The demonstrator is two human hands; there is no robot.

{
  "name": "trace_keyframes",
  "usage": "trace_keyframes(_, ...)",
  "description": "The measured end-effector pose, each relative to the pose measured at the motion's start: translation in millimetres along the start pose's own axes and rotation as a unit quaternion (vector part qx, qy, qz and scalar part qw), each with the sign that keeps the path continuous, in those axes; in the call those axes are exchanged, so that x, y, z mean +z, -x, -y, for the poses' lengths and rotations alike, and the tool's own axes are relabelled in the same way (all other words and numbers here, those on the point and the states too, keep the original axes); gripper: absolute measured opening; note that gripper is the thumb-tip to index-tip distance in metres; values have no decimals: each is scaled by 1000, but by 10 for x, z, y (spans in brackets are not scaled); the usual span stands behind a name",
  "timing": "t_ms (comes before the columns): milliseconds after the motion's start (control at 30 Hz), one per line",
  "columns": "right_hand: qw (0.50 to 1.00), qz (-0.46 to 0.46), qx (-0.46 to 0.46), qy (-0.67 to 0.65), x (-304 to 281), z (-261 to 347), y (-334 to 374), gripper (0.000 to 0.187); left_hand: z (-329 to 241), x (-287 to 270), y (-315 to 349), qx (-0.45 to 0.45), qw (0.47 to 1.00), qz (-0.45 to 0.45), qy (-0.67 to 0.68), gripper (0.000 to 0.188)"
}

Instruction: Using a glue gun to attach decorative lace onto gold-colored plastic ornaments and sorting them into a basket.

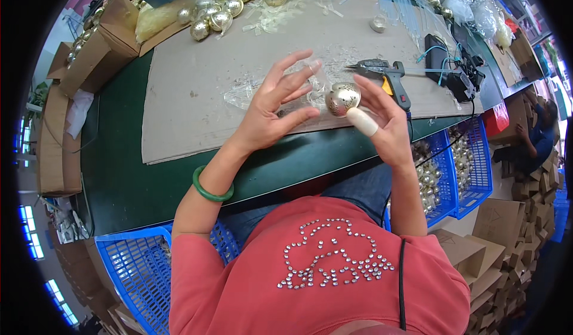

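In the head view, the left hand is unclenched, fingers parted, near blurred clear plastic. The right hand grasps a gold ball over the cardboard, near the glue gun.

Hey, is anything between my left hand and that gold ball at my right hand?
Possibly: a clear, plastic-looking piece shows in the gap between your left hand and the gold ball. Whether it's in the way or lies behind, on the cardboard, I can't tell.
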State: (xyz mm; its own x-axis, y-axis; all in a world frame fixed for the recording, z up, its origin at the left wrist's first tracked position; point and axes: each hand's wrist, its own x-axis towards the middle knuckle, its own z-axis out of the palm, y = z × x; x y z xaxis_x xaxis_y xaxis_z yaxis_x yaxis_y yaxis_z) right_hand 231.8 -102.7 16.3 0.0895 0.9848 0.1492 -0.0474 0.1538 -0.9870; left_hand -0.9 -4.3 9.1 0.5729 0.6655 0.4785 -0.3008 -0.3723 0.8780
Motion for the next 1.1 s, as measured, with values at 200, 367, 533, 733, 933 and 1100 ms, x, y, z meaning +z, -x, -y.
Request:
trace_keyframes(200,831,-194,-130,504,-359,-153,-172,60,76,85,33,6,987,6,-158,84)
trace_keyframes(367,725,-270,-115,624,-378,-437,-309,60,116,121,39,7,980,-14,-199,95)
trace_keyframes(533,764,-295,-70,569,-436,-419,-312,62,66,161,87,-49,990,-48,-123,96)
trace_keyframes(733,858,-247,-142,427,-103,-54,89,56,22,106,77,-71,982,-59,-164,102)
trace_keyframes(933,870,-221,-140,418,11,-42,193,53,27,127,70,-49,976,-68,-202,105)
trace_keyframes(1100,872,-214,-127,421,18,-28,230,52,43,142,81,-53,977,-72,-194,106)
